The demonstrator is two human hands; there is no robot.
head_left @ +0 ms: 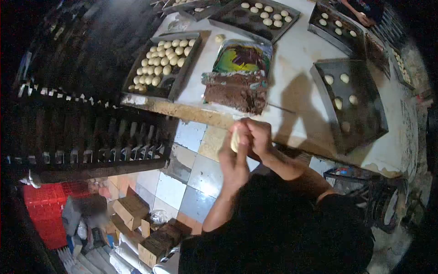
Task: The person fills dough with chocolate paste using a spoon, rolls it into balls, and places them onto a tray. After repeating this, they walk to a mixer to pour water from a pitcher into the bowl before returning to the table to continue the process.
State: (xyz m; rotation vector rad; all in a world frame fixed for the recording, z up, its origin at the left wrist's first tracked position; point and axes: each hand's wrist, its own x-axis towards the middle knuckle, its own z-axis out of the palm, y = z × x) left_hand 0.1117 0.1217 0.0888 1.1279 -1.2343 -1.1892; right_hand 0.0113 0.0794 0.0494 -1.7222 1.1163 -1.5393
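Observation:
A small pale piece of dough (235,140) shows between my two hands, just in front of the table's near edge. My left hand (232,160) is closed around it, seen from the back of the thumb side. My right hand (258,136) is closed against the same dough, its fingers bent over the top. Beyond them on the table lies a brown, crumbly filling (235,93) on a green and yellow plastic sheet (242,58). A thin stick (282,108) pokes out from the filling's right side. One dough ball (219,38) sits behind the sheet.
Left on the table stands a tray (175,89) crowded with dough balls. Trays with fewer balls stand at the back (219,21) and right (337,130). Another person's hand (363,19) shows at the top right. Red crates (44,205) and cardboard boxes (131,210) are on the floor.

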